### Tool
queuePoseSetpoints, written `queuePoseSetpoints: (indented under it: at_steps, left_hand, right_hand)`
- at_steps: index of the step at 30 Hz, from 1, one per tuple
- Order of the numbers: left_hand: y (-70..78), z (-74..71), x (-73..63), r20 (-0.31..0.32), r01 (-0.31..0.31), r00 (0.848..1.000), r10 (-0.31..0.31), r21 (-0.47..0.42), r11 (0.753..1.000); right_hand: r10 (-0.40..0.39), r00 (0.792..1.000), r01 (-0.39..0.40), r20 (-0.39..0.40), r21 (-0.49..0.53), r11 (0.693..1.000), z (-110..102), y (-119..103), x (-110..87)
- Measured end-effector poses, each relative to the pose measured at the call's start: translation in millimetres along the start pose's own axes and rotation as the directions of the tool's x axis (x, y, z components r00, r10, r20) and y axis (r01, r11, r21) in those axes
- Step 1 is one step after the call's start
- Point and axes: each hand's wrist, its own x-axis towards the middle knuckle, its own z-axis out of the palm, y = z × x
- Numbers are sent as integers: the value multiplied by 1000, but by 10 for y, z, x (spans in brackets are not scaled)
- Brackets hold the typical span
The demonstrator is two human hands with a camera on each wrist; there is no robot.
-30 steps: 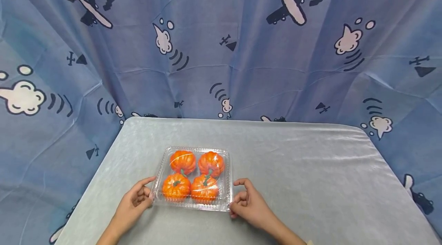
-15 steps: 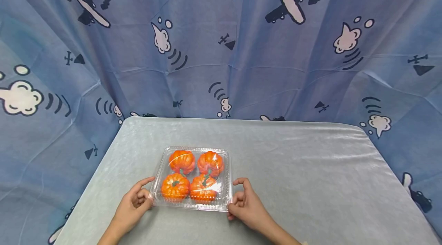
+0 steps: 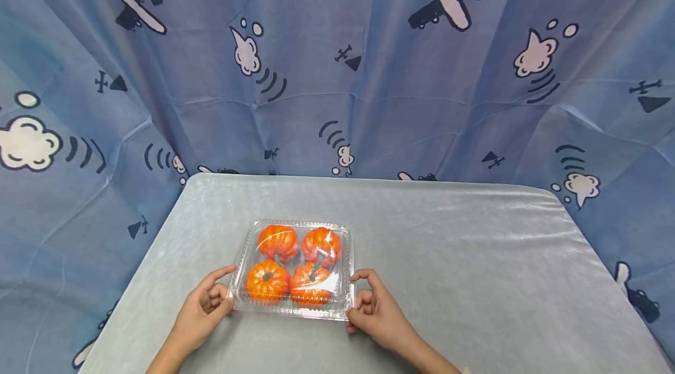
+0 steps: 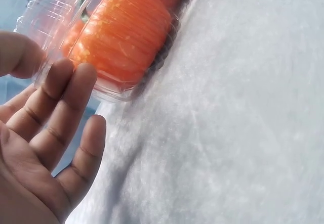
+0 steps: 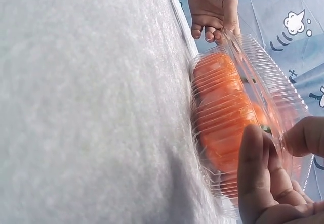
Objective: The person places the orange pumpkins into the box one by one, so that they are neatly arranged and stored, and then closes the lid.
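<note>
A clear plastic clamshell container (image 3: 290,311), lid down, sits on the table left of centre in the head view. Several small orange pumpkins (image 3: 268,283) with green stems show through its ridged walls. At its front left corner my left hand (image 3: 203,308) pinches the rim between thumb and fingers. My right hand (image 3: 378,310) does the same at the front right corner, its index finger stretched along the right side. In the left wrist view the left hand's (image 4: 48,143) lower fingers spread below the rim. The right wrist view has the right hand's (image 5: 276,183) fingertips against the container's ridged side.
A pale grey cloth covers the table (image 3: 464,268), which stretches away to the right of the container. Behind and at both sides hangs a blue curtain (image 3: 295,128) printed with airplanes and clouds, meeting the table's far edge.
The right index finger has come in to the container's right side, and the right hand has shifted slightly left. The container and left hand look nearly still; the head view tilts a little.
</note>
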Motion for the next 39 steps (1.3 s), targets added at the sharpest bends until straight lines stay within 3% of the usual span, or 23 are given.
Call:
queuePoseSetpoints:
  at_steps: [8, 12, 21, 27, 34, 39]
  left_hand:
    - [12, -20, 2, 5, 10, 1000, -10, -38, 999]
    - [21, -33, 5, 11, 53, 999, -53, -46, 997]
    - [-10, -65, 11, 73, 85, 994, -76, -127, 988]
    - [-24, -87, 15, 90, 99, 992, -85, -155, 983]
    - [-5, -80, 31, 98, 123, 989, -110, -136, 983]
    - [0, -42, 43, 67, 88, 994, -85, -50, 995]
  right_hand:
    - [-27, 998, 23, 54, 77, 997, -12, 15, 27]
    - [-23, 996, 15, 87, 100, 995, -25, 18, 43]
    - [57, 991, -71, 118, 116, 991, -22, -25, 106]
    - [59, 991, -76, 119, 144, 987, 1, -6, 131]
    - [90, 988, -106, 122, 125, 987, -5, 20, 130]
    - [123, 986, -129, 111, 51, 990, -52, -12, 103]
